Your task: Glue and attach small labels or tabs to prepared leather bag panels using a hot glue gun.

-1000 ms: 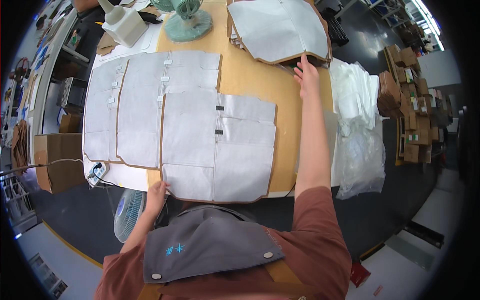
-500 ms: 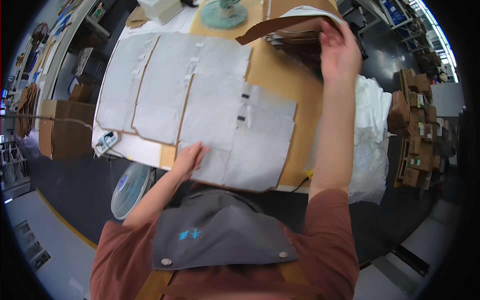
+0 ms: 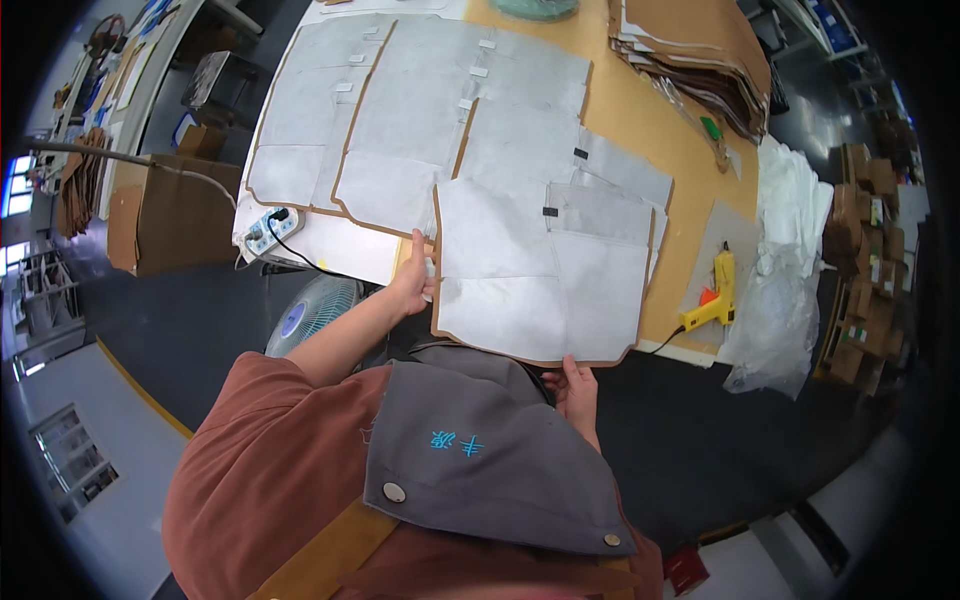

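Note:
A pale grey flat panel (image 3: 500,240) with brown edging and a small dark tab lies nearest me, overlapping similar panels. My right hand (image 3: 577,392) grips its front edge, thumb on top, fingers partly hidden beneath. At its left edge is my left hand (image 3: 408,278), thumb stretched upward and fingers curled. A small whitish bit shows between those fingers, too little to name. Further off, more grey panels (image 3: 410,110) overlap in a row, joined by small pale tabs. Another panel (image 3: 630,175) with a dark tab peeks out behind the nearest one.
A yellow glue gun (image 3: 720,295) stands on the table's right side. Behind it are scissors (image 3: 685,105), a green-marked tool (image 3: 715,140) and a stack of brown sheets (image 3: 690,45). White plastic wrapping (image 3: 785,240) hangs at right. A power strip (image 3: 272,232) and fan (image 3: 315,310) are left.
My right hand has come down from the brown stack to the front panel's near edge. That panel now sits nearer me, offset from the one behind. The view has shifted, uncovering the glue gun.

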